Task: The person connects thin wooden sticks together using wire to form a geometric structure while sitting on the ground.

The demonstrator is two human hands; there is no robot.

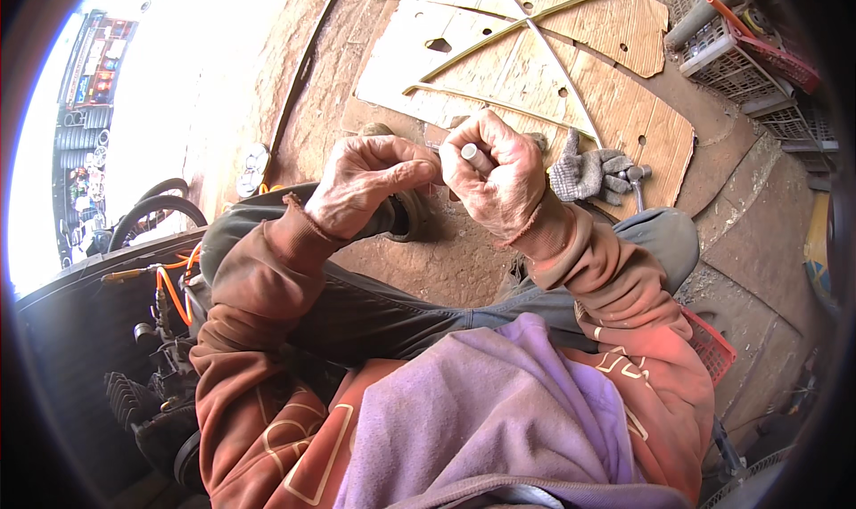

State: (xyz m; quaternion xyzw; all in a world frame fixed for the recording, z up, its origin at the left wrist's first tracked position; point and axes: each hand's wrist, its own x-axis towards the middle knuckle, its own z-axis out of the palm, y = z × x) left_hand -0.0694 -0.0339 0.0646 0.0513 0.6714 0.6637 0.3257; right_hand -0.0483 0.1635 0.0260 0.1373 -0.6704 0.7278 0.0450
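Note:
My right hand (501, 175) is closed in a fist around a grey cylinder (477, 158), whose round end sticks out toward me. The rest of it is hidden in the fingers, so its kind does not show. Close beside it, my left hand (361, 181) is closed in a pinch, thumb against fingers; what lies between the fingertips is too small to make out. Both hands are above the floor, between my knees. Right of the right hand lies a grey knitted glove (576, 174), with a metal tool (637, 181) leaning beside it near my right knee.
Flattened cardboard (655, 121) with holes lies ahead, thin metal strips (477, 45) crossed on it. Plastic crates (713, 54) stand at the far right, a red basket (709, 344) beside my right hip. At left are an air compressor (165, 366), an orange hose (169, 299) and a wheel (156, 219).

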